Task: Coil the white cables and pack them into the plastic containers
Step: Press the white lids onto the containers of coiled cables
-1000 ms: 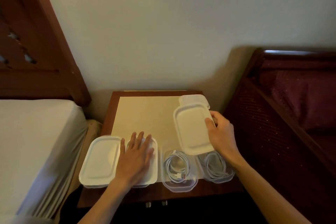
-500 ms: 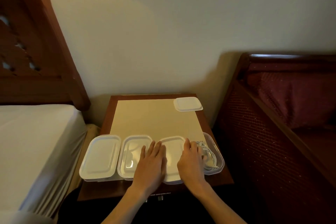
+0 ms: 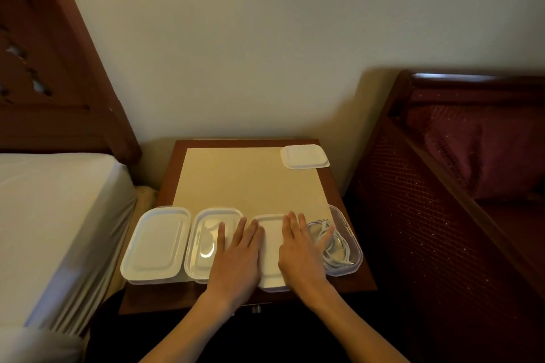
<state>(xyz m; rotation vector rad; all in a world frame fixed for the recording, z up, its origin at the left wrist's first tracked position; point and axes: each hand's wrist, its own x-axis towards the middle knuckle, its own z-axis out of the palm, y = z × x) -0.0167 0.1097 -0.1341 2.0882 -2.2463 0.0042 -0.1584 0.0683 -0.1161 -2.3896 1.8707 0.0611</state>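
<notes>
Both hands lie flat with straight fingers on the white rectangular plastic lid (image 3: 272, 247) of the third container in the row. Left hand (image 3: 237, 256) covers that lid's 9 o'clock side, its outer fingers reaching onto the neighbouring lid, and right hand (image 3: 299, 250) covers the 3 o'clock side; neither grips anything. So much of this lid sits under the palms that its outline shows only as a strip between them and a sliver at 6 o'clock.

At 3 o'clock of the right hand stands the clear plastic container without a lid (image 3: 352, 244), holding a coiled white cable (image 3: 334, 247); the fingers hide the coil's left part, and the plug ends are too small to make out. At 9 o'clock of the left hand sits the glossy lidded clear container (image 3: 206, 242), and beyond it the matte white lidded container (image 3: 157, 242), touching or nearly so. Their contents probably cannot be read through the lids.

A spare white plastic lid (image 3: 305, 157) lies alone at 1 o'clock, well apart from the row, on the beige mat (image 3: 250, 180) that covers the brown wooden bedside table (image 3: 365, 286). A white-sheeted bed (image 3: 56, 215) is cut off at 9 o'clock; a dark red wooden bench with a maroon cushion (image 3: 483, 150) runs out of frame at 3 o'clock.
</notes>
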